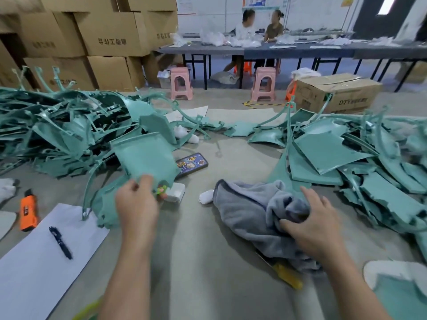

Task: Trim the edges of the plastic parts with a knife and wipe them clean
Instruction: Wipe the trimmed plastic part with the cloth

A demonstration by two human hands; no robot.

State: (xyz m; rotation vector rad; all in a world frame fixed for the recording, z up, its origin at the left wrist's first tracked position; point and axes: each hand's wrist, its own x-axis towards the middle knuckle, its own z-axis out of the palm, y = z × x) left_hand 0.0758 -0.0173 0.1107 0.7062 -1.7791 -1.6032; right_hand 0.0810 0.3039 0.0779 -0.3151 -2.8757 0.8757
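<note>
Teal parts loose — cardboard boxes closed

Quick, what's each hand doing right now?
The left hand pinches a green plastic part by its lower edge.
The right hand grips the bunched grey towel.

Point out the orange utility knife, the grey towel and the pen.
orange utility knife [28,212]: head view, middle of its body.
grey towel [245,209]: head view, flat left part.
black pen [60,242]: head view, middle of its barrel.

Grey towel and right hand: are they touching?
Touching. The head view shows the right hand gripping a bunched fold of the grey towel.
</note>
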